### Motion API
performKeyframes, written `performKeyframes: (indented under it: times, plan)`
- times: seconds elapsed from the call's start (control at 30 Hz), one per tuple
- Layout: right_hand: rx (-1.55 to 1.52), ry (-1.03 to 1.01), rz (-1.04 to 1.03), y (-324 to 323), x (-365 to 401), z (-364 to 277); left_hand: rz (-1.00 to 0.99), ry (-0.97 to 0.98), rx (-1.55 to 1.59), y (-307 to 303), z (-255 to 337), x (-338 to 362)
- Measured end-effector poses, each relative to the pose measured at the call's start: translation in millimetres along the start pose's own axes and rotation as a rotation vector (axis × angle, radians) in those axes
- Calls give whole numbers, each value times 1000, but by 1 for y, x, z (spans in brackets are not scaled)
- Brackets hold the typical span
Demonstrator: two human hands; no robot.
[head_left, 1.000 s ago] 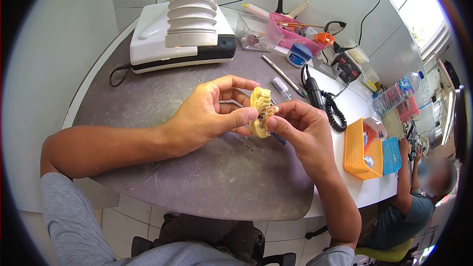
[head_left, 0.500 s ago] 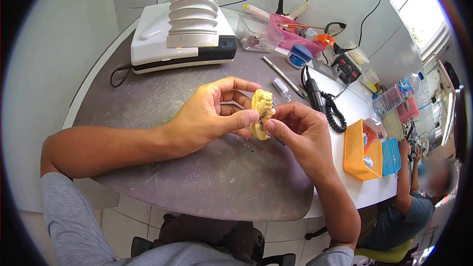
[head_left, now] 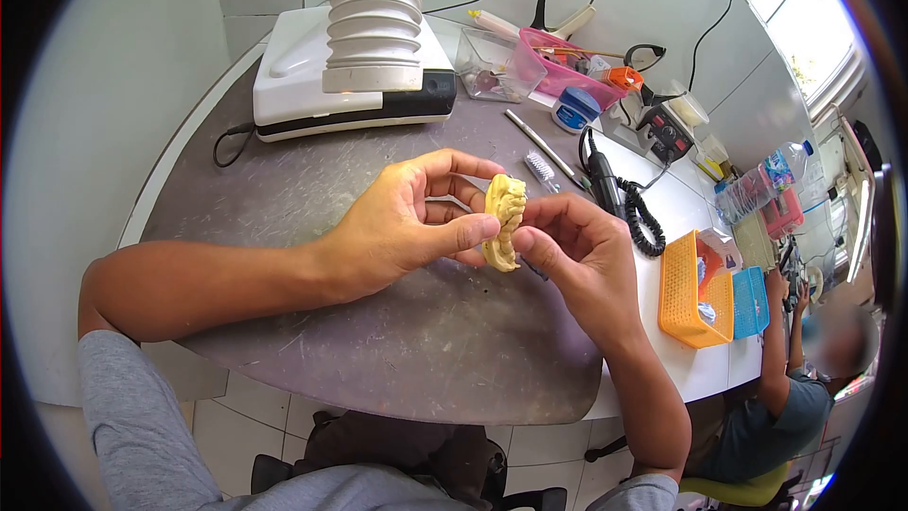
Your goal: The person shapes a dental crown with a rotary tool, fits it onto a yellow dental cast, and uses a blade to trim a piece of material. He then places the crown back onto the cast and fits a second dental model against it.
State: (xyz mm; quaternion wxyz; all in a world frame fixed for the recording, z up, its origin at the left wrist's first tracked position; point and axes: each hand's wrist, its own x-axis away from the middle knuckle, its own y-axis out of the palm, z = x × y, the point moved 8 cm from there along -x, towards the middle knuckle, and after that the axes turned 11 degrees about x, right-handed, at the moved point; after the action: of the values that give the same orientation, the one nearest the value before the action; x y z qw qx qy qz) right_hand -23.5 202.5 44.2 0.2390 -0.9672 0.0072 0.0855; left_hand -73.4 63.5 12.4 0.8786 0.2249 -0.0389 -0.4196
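A pale yellow dental cast [head_left: 503, 222] with a row of teeth is held upright above the bench mat. My left hand [head_left: 416, 208] grips it from the left, thumb in front and fingers curled behind. Close against the cast's right edge is my right hand [head_left: 577, 251], its thumb and fingers drawn together in a pinch. What sits between those right fingertips is hidden. A small dark blue bit shows below the right thumb, too little to name. Behind the hands, a small brush [head_left: 541, 170] and a pen-like metal tool [head_left: 541, 142] lie on the mat.
A white suction unit [head_left: 350, 85] with a ribbed hose [head_left: 375, 24] stands behind. To the right are a rotary handpiece [head_left: 602, 175] with coiled cord, a blue-lidded jar [head_left: 575, 110], a pink basket [head_left: 577, 76], an orange basket [head_left: 683, 298] and a bottle [head_left: 766, 178]. Another person [head_left: 776, 416] sits far right.
The cast has turned slightly in my left hand and shows more of its tooth row. Dark marks and a small bump on its right side no longer show. My hands have barely shifted.
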Motion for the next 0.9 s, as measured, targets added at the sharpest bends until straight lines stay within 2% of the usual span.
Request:
performKeyframes:
  times: [0.9]
  plan:
    - [98, 2, -6, 0, 1, 2, 2, -1, 26, 0, -1, 0]
